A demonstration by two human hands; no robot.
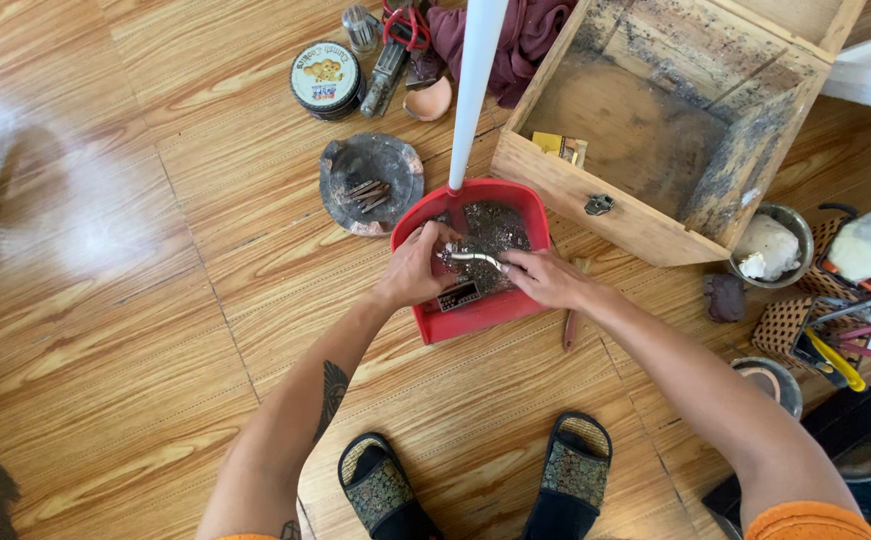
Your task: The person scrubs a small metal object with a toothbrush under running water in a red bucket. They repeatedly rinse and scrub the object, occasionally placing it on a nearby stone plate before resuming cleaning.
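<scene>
Both hands in the red dustpan [476,305]: left hand [414,268] and right hand [546,278] pinch a white strip [476,258]; wooden box [656,130] at 2 o'clock.

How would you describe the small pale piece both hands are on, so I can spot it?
Find the red dustpan before the wooden box. Over its gritty debris, the left hand and right hand pinch a thin curved white strip, the only pale, smooth thing there.
</scene>
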